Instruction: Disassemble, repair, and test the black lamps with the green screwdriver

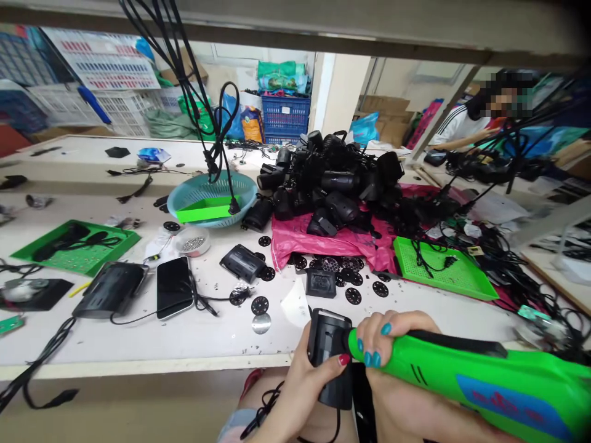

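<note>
At the near edge of the white workbench (194,335), the person's left hand (302,381) is wrapped around a small black device housing (329,357), holding it just over the lap, thumb pressed to its side. The right hand (392,347) is clenched around a green electric screwdriver (480,384), whose nose meets the housing's upper face; the bit itself is hidden behind the fingers. The likely trouble is a slip: the housing is braced only by the hand, not the bench, so if the tool twists or sits off-axis, the bit could skid toward the left thumb or strip the screw. A black cord (272,412) trailing beneath the housing could also snag. Small black discs (260,304) lie scattered near the edge, beside a phone (174,286), and a knock could send them to the floor. Farther back a heap of black housings (332,184) rests on a pink bag (323,240), well apart from the hands.
</note>
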`<state>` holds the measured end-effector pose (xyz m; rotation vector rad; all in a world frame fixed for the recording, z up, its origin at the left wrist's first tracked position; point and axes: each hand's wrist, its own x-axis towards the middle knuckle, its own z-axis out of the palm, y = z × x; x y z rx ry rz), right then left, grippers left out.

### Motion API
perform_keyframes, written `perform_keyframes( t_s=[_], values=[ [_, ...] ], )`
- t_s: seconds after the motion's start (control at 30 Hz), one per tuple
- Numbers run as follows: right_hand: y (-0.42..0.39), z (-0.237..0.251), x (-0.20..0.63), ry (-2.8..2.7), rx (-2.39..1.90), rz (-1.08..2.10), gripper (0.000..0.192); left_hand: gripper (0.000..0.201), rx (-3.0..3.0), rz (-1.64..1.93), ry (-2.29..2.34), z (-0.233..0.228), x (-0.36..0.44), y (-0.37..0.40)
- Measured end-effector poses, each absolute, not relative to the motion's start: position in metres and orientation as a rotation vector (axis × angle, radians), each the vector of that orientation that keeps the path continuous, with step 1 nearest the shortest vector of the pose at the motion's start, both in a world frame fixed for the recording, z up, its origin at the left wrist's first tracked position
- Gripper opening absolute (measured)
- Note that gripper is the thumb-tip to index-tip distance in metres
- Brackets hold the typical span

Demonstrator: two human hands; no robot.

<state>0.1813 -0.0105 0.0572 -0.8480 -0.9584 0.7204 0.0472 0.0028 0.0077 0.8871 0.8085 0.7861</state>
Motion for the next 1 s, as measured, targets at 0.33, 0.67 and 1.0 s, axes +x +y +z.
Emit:
perform_keyframes(
  t_s=[0.33,0.67,1.0],
  values=[
    [-0.016,0.067,0.175,-0.916,-0.759,0.694,0.03,0.05,0.916,0.775,0.781,0.012,0.046,-0.004],
    [-0.034,0.061,0.208,-1.269,-0.53,1.123,0.028,0.052,0.745,0.754,0.887,0.001,0.038,0.009],
    [-0.02,0.056,0.194,-1.396,-0.375,1.198,0.031,0.052,0.749,0.78,0.894,0.003,0.032,0.002]
  ],
)
